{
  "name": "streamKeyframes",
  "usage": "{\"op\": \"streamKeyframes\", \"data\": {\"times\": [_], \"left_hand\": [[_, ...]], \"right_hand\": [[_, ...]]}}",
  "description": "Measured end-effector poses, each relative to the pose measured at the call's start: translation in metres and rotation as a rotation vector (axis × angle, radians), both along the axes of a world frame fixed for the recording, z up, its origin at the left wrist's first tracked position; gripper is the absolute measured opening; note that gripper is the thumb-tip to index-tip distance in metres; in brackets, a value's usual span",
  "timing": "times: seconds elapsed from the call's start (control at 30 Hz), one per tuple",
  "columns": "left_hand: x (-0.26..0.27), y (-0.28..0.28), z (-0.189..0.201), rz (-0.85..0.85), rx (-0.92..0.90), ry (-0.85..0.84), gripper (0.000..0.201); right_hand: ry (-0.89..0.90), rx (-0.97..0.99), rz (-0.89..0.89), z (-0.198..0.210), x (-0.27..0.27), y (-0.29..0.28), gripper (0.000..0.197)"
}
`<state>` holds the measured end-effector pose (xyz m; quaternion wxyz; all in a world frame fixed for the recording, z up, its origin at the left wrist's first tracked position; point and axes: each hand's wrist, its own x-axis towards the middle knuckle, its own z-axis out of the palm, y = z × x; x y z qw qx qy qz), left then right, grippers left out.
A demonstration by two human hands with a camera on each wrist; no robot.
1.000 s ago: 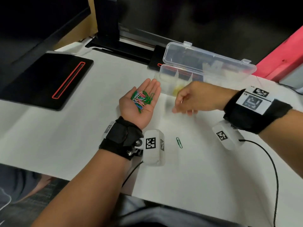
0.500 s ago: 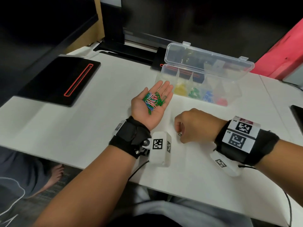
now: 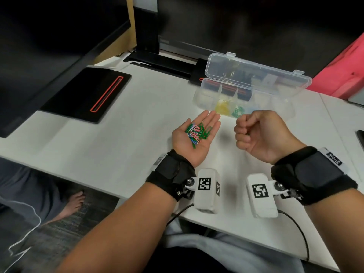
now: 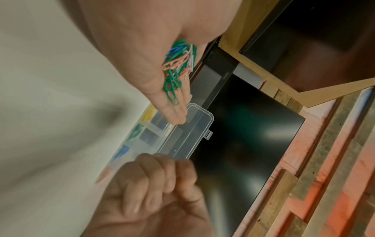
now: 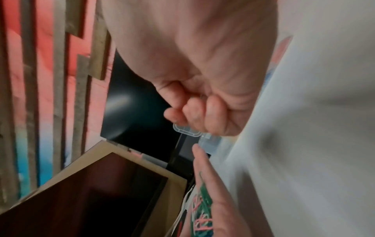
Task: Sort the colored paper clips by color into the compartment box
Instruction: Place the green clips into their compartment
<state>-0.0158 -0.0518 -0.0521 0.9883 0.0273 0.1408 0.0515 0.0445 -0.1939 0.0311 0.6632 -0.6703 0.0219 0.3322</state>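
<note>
Cupping paper clips point(image 3: 198, 132) in left hand point(image 3: 194, 137), right hand point(image 3: 260, 133) fisted beside compartment box point(image 3: 244, 99)

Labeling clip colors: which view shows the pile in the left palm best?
Left wrist: the paper clips are close and sharp, with green, pink, blue and white distinct. Head shows the whole pile small; right wrist catches a blurred edge.

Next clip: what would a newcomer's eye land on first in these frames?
First, the tangle of colored paper clips, mostly green, with pink and blue, lying in the upturned palm of the left hand over the white table. Next, the right hand beside it, curled into a fist; what it holds is hidden. Behind both sits the clear compartment box, lid open, yellow and green clips sorted inside.
</note>
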Motion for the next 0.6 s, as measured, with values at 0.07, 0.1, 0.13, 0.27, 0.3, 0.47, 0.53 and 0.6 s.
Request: {"op": "streamKeyframes", "data": {"times": [0.07, 0.1, 0.13, 0.27, 0.3, 0.47, 0.53, 0.6], "left_hand": [[0.000, 0.001, 0.000, 0.005, 0.024, 0.022, 0.047], [0.001, 0.001, 0.000, 0.007, 0.045, 0.037, 0.046], [0.002, 0.001, 0.000, 0.008, 0.070, 0.051, 0.046], [0.002, -0.002, -0.001, 0.010, 0.111, 0.085, 0.046], [0.002, -0.003, -0.001, 0.008, 0.117, 0.090, 0.046], [0.004, -0.003, -0.002, -0.008, 0.158, 0.091, 0.046], [0.005, -0.003, -0.002, -0.016, 0.164, 0.093, 0.047], [0.005, -0.003, -0.002, -0.014, 0.158, 0.092, 0.047]], "right_hand": [[-0.119, -0.068, 0.018, 0.002, -0.008, 0.010, 0.022], [-0.245, -0.164, 0.051, 0.002, -0.013, 0.015, 0.019], [-0.399, -0.284, 0.104, -0.001, -0.017, 0.021, 0.014], [-0.837, -0.637, 0.341, -0.018, -0.022, 0.033, 0.020], [-0.882, -0.700, 0.356, -0.021, -0.021, 0.034, 0.025], [-0.988, -0.835, 0.401, -0.028, -0.014, 0.038, 0.020], [-1.007, -0.862, 0.422, -0.027, -0.014, 0.038, 0.017], [-1.067, -0.900, 0.427, -0.025, -0.014, 0.037, 0.015]]}}
